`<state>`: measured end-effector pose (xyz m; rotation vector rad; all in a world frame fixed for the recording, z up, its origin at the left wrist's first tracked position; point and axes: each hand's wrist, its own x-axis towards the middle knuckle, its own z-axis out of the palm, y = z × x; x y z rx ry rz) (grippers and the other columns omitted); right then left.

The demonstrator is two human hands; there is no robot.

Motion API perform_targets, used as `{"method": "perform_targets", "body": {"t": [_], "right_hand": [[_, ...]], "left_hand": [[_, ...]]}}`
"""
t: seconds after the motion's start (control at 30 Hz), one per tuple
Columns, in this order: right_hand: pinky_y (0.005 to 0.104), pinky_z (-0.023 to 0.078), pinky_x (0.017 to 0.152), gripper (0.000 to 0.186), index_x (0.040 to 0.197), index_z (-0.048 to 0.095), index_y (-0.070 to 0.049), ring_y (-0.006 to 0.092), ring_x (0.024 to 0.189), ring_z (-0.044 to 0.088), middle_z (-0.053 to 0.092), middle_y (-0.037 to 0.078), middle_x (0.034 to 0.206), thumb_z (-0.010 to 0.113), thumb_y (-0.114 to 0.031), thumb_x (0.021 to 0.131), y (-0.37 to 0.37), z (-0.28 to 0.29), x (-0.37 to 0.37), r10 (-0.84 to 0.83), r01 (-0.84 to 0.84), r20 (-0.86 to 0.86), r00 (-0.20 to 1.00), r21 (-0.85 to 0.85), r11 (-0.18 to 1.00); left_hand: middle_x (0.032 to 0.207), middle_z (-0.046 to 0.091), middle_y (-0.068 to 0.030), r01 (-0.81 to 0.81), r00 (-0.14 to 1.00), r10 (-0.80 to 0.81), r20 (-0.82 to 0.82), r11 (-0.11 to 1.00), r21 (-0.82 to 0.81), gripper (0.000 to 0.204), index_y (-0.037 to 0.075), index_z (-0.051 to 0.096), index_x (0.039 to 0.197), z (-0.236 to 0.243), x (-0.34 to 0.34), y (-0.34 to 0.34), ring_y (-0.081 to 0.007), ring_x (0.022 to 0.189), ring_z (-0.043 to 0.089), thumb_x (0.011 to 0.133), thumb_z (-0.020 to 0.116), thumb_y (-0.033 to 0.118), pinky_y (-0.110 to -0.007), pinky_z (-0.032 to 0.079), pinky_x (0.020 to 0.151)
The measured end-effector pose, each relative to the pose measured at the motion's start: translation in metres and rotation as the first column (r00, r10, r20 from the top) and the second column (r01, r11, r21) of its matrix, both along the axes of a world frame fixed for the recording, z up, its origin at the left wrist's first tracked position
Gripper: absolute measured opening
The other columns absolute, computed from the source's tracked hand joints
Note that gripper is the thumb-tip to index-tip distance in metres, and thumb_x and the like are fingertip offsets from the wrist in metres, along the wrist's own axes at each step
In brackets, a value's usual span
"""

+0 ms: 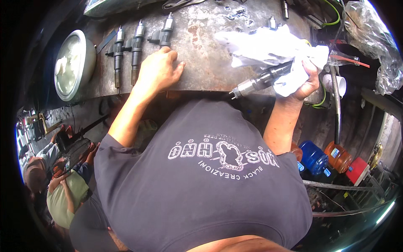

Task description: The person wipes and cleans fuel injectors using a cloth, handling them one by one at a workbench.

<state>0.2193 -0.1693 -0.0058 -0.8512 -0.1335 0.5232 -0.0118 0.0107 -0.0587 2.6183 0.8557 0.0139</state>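
A dark metal fuel injector (266,79) with a silver end was held aslant at the near edge of the bench, its silver end pointing left and toward the person. A white cloth (268,48) covered its other end. The right hand (307,82) was closed on the cloth and the injector within it, thumb pressed on the fabric; its other fingers were mostly hidden.

The left hand (160,69) lay on the bench at the near end of the rightmost injector (166,32) of a row, thumb apart from its curled fingers; whether it gripped that injector could not be told. To its left lay a middle injector (137,48) and a leftmost injector (118,52), silver ends facing away.

All three rested on the stained metal workbench (201,38). A round pale basin (90,63) stood at the left. On the right hung crumpled clear plastic (369,46), with a white cup (340,85) below it. Farther down were a blue jug (312,155) and an orange jug (338,156); other people sat at lower left.
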Motion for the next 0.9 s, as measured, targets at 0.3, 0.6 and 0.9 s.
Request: {"method": "perform_targets", "body": {"t": [0.3,0.6,0.9], "right_hand": [[0.0305,0.045,0.080,0.021,0.092,0.056,-0.001,0.0177,0.084,0.057,0.058,0.007,0.086,0.051,-0.006,0.072,-0.009,-0.012,-0.007,-0.009,0.008,-0.006,1.000,-0.049,0.999],[0.0314,0.047,0.077,0.020,0.087,0.058,0.005,0.0200,0.080,0.058,0.060,0.011,0.085,0.050,-0.003,0.072,-0.004,-0.018,-0.028,0.131,-0.121,0.118,0.984,-0.088,0.989],[0.0336,0.049,0.082,0.025,0.099,0.058,0.008,0.0221,0.093,0.059,0.061,0.015,0.099,0.056,-0.006,0.079,0.014,-0.034,-0.047,0.325,0.007,0.833,0.448,-0.366,0.930]], "left_hand": [[0.104,0.061,-0.0110,0.065,0.892,0.044,0.450,0.972,-0.224,0.047,0.005,0.057,0.110,0.022,0.020,-0.032,-0.0255,0.087,0.061,0.070,0.074,0.026,-0.035,0.049,0.075],[0.135,0.036,-0.0190,0.609,0.687,0.331,0.647,0.222,-0.761,0.110,0.001,0.018,0.139,0.023,0.069,-0.090,-0.0295,0.127,0.033,0.057,0.085,0.034,-0.040,0.026,0.106],[0.122,0.050,-0.0144,0.442,0.672,0.122,0.731,0.725,-0.528,0.107,-0.002,0.030,0.132,0.040,0.080,-0.070,-0.0249,0.120,0.042,0.047,0.089,0.024,-0.038,0.029,0.104]]}}
